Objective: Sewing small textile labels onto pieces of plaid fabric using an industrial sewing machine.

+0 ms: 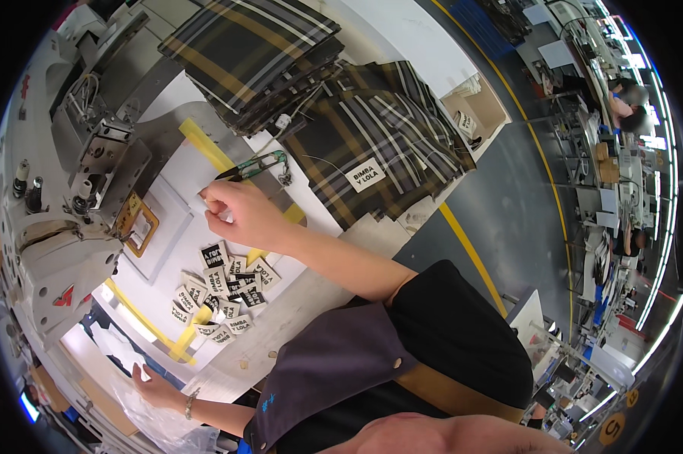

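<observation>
Plaid fabric (247,53), dark with tan and white; black and white labels (216,281); snips (264,160) seemingly green.

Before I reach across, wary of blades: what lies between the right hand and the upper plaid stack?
Green-handled snips and yellow tape, in the head view.

Beyond the table, a dark grey floor (508,204) carries yellow floor lines (469,253), with a blue stack (493,26) near the top edge. Along the right, brown cartons (608,168) sit among cluttered workbenches (587,200), where a co-worker (631,102) (blurred) appears; bright strip lights (660,333) curve past them, above round yellow discs (612,429).
</observation>
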`<state>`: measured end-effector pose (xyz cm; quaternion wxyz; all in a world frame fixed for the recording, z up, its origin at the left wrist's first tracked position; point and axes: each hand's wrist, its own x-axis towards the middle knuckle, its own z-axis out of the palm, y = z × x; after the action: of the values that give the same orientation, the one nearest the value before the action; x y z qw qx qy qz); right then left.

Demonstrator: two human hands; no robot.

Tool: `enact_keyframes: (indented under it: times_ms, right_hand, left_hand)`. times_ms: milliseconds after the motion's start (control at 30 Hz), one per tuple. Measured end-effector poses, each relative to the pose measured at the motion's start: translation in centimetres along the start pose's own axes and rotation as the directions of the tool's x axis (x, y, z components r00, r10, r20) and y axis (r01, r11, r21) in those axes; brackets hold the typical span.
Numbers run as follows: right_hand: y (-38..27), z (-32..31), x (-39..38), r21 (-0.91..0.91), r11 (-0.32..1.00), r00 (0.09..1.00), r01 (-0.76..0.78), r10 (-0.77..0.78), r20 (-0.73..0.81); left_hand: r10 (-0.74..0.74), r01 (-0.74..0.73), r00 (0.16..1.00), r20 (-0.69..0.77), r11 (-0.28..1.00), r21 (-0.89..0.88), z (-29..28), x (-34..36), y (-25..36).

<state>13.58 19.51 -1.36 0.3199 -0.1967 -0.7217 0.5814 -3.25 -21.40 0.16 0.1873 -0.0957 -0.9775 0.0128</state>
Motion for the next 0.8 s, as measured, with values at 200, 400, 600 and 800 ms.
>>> enact_keyframes:
  times_ms: [200,400,600,800]
  right_hand:
    - [0.4,0.1,-0.1,-0.023,0.999,0.999,0.036,-0.035,0.010]
    - [-0.4,0.1,-0.3,-0.038,0.997,0.997,0.072,-0.071,0.025]
    - [-0.2,0.9,-1.8,-0.177,0.889,0.906,0.422,-0.406,0.124]
    - [-2.3,1.9,-3.4,-0.006,0.890,0.872,0.456,-0.445,0.205]
  left_hand:
    - [-0.037,0.037,0.999,0.000,0.991,-0.130,-0.6,-0.8,3.3]
    - [0.170,-0.174,0.984,-0.047,0.897,-0.405,-1.7,-1.5,9.9]
    - [0.274,-0.278,0.956,-0.108,0.719,-0.637,-4.0,-2.4,15.8]
    - [0.351,-0.060,0.925,0.147,0.516,-0.855,-6.1,-4.6,18.9]
